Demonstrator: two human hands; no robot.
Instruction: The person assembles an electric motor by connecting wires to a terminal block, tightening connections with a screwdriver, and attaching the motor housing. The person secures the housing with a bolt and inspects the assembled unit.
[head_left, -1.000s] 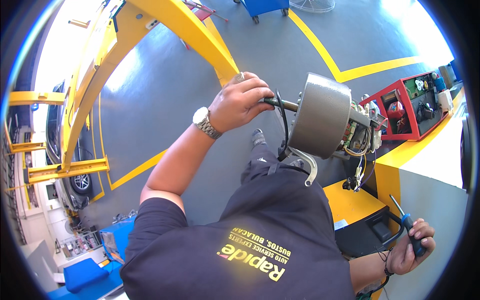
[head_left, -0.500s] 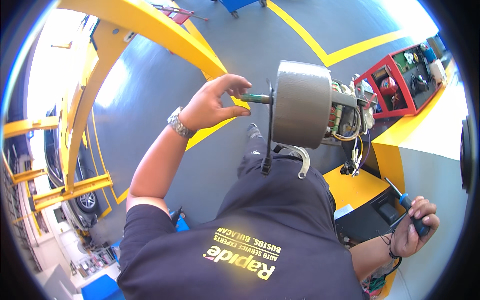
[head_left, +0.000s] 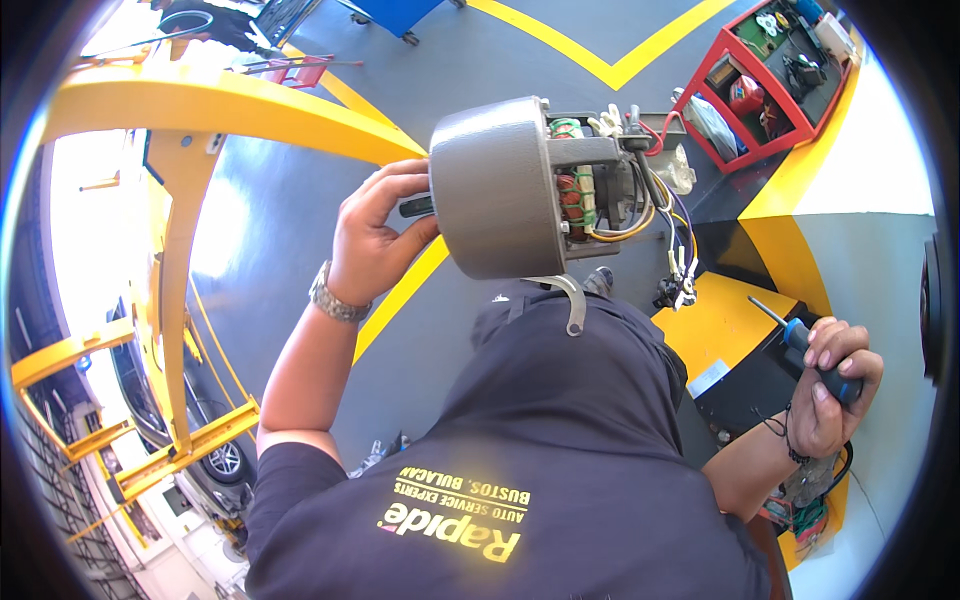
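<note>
A grey cylindrical electric motor point(head_left: 495, 190) is before me at the upper middle, its coil windings point(head_left: 575, 195) and loose wires point(head_left: 655, 215) showing at the right end. My left hand point(head_left: 375, 225) is curled round the left end of it, fingertips and thumb against the housing. The dark stub of the shaft point(head_left: 416, 206) shows between thumb and fingers; the fingertips themselves are partly hidden. Out at the right, my right hand point(head_left: 835, 385) grips a blue-and-black screwdriver point(head_left: 815, 352), its blade tilted up and to the left, apart from the motor.
Below the motor a curved metal arm point(head_left: 570, 300) juts out near my waist. A dark connector point(head_left: 675, 290) hangs on the wires over a yellow surface point(head_left: 725, 325). A red tool cabinet point(head_left: 765, 85) stands at the upper right. Yellow lift beams point(head_left: 230, 110) cross the left.
My left hand has closed in from beside the shaft onto the motor's end. The motor sits further left in view, and the black lever at its left end no longer shows. The screwdriver stays in my right hand.
</note>
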